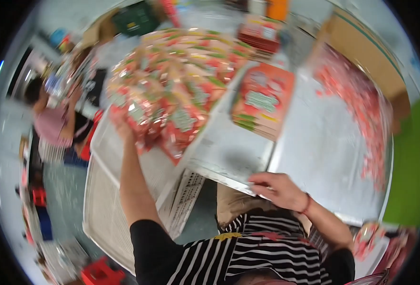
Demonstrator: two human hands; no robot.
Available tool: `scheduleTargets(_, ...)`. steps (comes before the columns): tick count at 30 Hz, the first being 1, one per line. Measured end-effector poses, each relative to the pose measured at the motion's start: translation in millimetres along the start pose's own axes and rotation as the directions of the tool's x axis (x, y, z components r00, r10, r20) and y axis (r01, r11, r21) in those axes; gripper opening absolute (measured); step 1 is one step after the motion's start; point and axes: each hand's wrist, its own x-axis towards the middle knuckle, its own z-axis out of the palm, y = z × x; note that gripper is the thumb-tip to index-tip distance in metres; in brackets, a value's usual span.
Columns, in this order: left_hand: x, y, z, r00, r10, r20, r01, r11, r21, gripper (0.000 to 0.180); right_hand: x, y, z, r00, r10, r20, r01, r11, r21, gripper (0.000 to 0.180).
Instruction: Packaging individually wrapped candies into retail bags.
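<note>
Foil packets [172, 90], heaped, light, slippery and likely to slide, are grasped at the near edge by the left hand [126, 130]; the right hand [276, 190] rests open on the surface [324, 147].

A heap of red snack packets [172, 80] is gripped at its lower edge by the left hand [124, 129], upper left of centre. The right hand [277, 189] is laid flat on the metal desk [324, 142], lower centre. Orange cartons [263, 100] are stacked nearby.
</note>
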Motion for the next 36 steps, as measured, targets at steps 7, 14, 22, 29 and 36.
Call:
scheduleTargets(7, 15.9, -24.3, -38.2, 0.894, -0.136, -0.428, 0.361, 0.784, 0.505, 0.073, -22.9, 23.5, 12.2, 1.000, -0.008, -0.019, 0.008, 1.000, -0.017, 0.023)
scheduleTargets(14, 6.1, 91.5, 12.0, 0.823, 0.549, -0.147, -0.406, 0.750, 0.523, 0.037, -62.3, 66.0, 1.3, 0.952, 0.287, -0.102, -0.275, 0.954, 0.115, 0.020)
scheduleTargets(22, -206.1, 167.6, 186.7, 0.170, 0.648, 0.743, -0.926, 0.364, -0.105, 0.037, -83.0, 93.1, 0.2, 0.964, 0.263, -0.043, -0.252, 0.951, 0.182, 0.025)
scheduleTargets(29, -213.5, 139.6, 203.2, 0.138, 0.588, 0.797, -0.916, 0.382, -0.123, 0.036, -108.3, 115.9, -2.8, 0.941, 0.270, -0.202, -0.209, 0.937, 0.279, 0.024)
scheduleTargets(36, -214.7, 148.8, 210.7, 0.063, 0.614, 0.787, -0.954, 0.270, -0.134, 0.029, -104.7, 130.3, -0.7, 0.937, 0.298, -0.182, -0.203, 0.889, 0.411, 0.024)
